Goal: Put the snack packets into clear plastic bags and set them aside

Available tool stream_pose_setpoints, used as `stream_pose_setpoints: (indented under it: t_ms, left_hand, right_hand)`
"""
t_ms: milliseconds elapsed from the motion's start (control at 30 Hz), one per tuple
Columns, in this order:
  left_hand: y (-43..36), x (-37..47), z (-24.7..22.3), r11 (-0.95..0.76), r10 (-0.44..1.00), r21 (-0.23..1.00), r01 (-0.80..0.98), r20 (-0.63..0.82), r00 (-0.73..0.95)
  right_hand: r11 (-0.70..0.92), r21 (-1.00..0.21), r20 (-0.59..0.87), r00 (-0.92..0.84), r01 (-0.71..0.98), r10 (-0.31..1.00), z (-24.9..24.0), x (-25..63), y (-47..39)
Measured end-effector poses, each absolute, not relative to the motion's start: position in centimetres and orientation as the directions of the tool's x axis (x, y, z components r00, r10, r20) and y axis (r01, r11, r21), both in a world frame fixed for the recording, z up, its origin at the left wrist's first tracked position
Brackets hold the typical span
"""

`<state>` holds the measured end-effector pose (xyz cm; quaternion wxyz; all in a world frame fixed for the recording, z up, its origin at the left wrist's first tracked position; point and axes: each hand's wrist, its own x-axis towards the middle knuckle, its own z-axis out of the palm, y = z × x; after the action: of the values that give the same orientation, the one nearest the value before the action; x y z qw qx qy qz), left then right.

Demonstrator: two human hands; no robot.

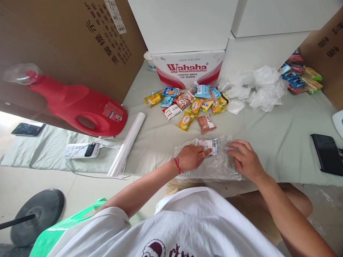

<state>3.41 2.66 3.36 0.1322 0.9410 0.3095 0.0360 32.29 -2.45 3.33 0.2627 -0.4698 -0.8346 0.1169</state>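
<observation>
Packet (207, 143) under left hand (190, 157)

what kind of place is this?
Probably an improvised indoor work table, in a home or small stockroom: a pale grey-green cloth-covered table holds a heap of small, colourful plastic-wrapped snacks, a roll of clear plastic film and a white-and-red cardboard Wahaha water carton.

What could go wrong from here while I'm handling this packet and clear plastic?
The clear plastic reaches about to the front edge of the table, so it might slip toward your lap. Your left hand is on the white packet while your right hand is at the plastic's right edge; a tug could shift either. The clear roll lies with one end near the front edge, so a nudge might send it off.
</observation>
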Motion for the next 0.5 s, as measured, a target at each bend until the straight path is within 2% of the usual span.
stream_pose_setpoints:
  t_ms: [67,167,233,333,433,500]
  left_hand:
    - [2.6,3.3,4.0,-0.764,0.584,0.311,0.564,-0.035,0.811]
    - [2.8,3.3,5.1,-0.727,0.593,0.351,0.590,-0.111,0.797]
    - [3.3,3.4,5.8,-0.694,0.611,0.360,0.624,-0.165,0.775]
    - [4.2,3.5,6.6,-0.633,0.643,0.408,0.658,-0.197,0.740]
    - [5.2,3.6,7.1,-0.569,0.648,0.527,0.632,-0.187,0.739]
    - [5.6,3.7,7.3,-0.540,0.637,0.587,0.604,-0.184,0.749]
  right_hand:
    - [0.548,-0.418,0.378,-0.410,0.725,0.830,3.5,30.7,-5.6]
    - [0.623,-0.321,0.345,-0.525,0.713,0.778,2.6,27.9,-8.9]
    - [0.624,-0.302,0.346,-0.527,0.721,0.776,1.6,26.8,-9.6]
    - [0.588,-0.430,0.366,-0.464,0.685,0.807,1.1,26.3,-8.9]
    - [0.521,-0.605,0.330,-0.406,0.602,0.852,2.9,26.7,-6.5]
    - [0.441,-0.665,0.296,-0.330,0.602,0.896,4.5,26.7,-4.2]
